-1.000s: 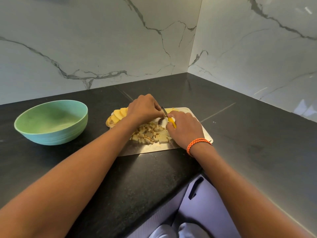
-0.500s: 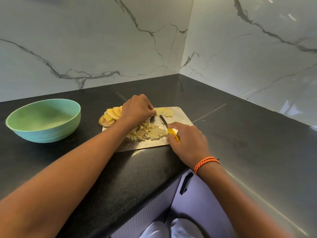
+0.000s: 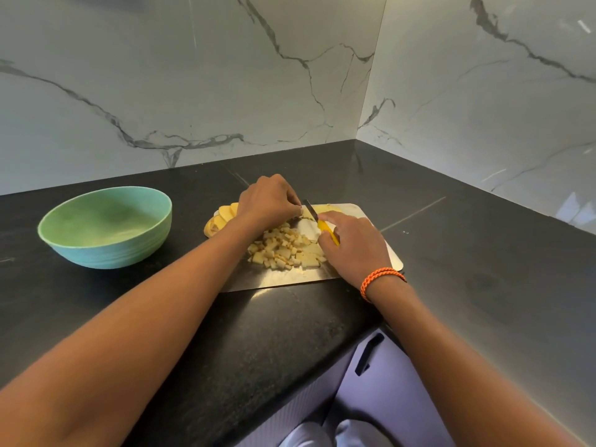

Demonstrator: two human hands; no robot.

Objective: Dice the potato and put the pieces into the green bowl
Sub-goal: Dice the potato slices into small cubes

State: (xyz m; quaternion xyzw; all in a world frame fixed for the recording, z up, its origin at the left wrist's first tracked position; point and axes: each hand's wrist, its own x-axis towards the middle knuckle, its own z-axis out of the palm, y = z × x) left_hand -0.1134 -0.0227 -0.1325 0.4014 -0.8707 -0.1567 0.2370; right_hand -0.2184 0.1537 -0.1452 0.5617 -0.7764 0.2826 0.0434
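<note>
- The right hand [image 3: 356, 245] grips a knife [image 3: 319, 222] by its yellow handle, blade pointing away over a metal cutting board [image 3: 385, 250].
- The left hand [image 3: 267, 203] has curled fingers pressing down on a potato piece [image 3: 324, 209] beside the blade.
- Diced potato pieces [image 3: 285, 248] lie heaped on the board between the hands.
- Uncut potato slices [image 3: 221, 217] sit at the board's left edge.
- The green bowl [image 3: 106, 225] stands on the dark bench [image 3: 161, 301], left of the board, apart from it.
</note>
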